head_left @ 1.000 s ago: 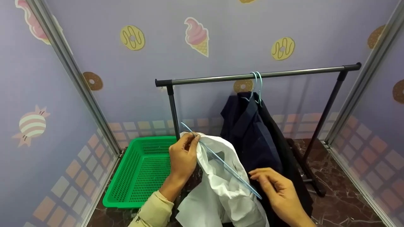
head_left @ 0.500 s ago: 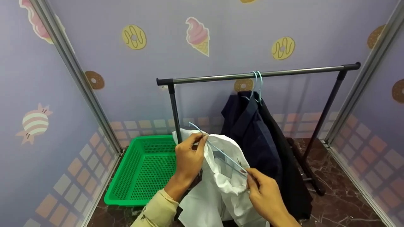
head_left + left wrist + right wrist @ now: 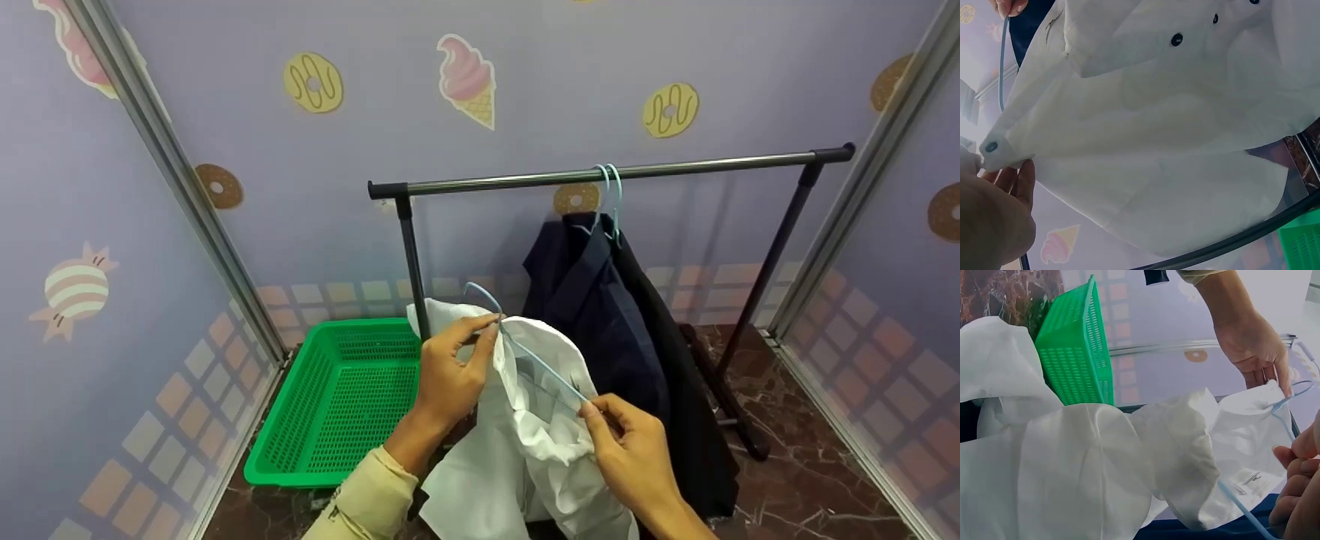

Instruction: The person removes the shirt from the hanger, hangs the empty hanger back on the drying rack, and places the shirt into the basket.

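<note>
A white shirt with dark buttons hangs from my left hand, which pinches it by the collar in the head view. Through the neck opening runs a light blue hanger, its hook rising just past my left fingertips. My right hand pinches the hanger's arm at the right side of the opening. The left wrist view shows a collar button close to my left fingers. In the right wrist view, one hanger arm comes out of the white cloth beside my right hand; the rest is hidden inside.
A black and steel clothes rack stands ahead, its left post beside the shirt. Dark navy and black garments hang from it on pale blue hangers. A green basket sits on the floor at left.
My right hand has moved left and taken hold of the hanger's arm. The left hand has shifted slightly right with the collar, and the hanger has turned so its hook shows more.
</note>
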`<move>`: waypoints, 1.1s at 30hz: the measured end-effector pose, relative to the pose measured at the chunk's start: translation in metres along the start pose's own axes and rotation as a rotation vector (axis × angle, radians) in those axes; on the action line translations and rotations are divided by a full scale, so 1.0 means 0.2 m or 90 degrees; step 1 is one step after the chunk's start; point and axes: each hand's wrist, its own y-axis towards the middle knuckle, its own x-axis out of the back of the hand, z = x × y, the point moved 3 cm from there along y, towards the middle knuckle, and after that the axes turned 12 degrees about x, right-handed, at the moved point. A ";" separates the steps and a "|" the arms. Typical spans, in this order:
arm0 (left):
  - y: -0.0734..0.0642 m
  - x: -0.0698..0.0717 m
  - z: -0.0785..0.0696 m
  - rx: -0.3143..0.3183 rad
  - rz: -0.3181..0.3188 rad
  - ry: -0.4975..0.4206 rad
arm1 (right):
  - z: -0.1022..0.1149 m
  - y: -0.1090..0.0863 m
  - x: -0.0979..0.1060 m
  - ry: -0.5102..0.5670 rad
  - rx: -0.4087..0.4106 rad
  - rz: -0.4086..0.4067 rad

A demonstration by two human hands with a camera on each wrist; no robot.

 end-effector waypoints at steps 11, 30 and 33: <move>0.01 -0.01 0.02 -0.041 0.116 0.048 | -0.01 -0.01 0.03 0.056 -0.027 -0.001; 0.00 -0.02 0.07 0.020 0.149 0.072 | -0.03 -0.04 0.07 0.087 -0.015 -0.024; 0.01 -0.02 0.08 0.020 0.143 0.069 | -0.03 -0.04 0.09 0.073 -0.001 -0.031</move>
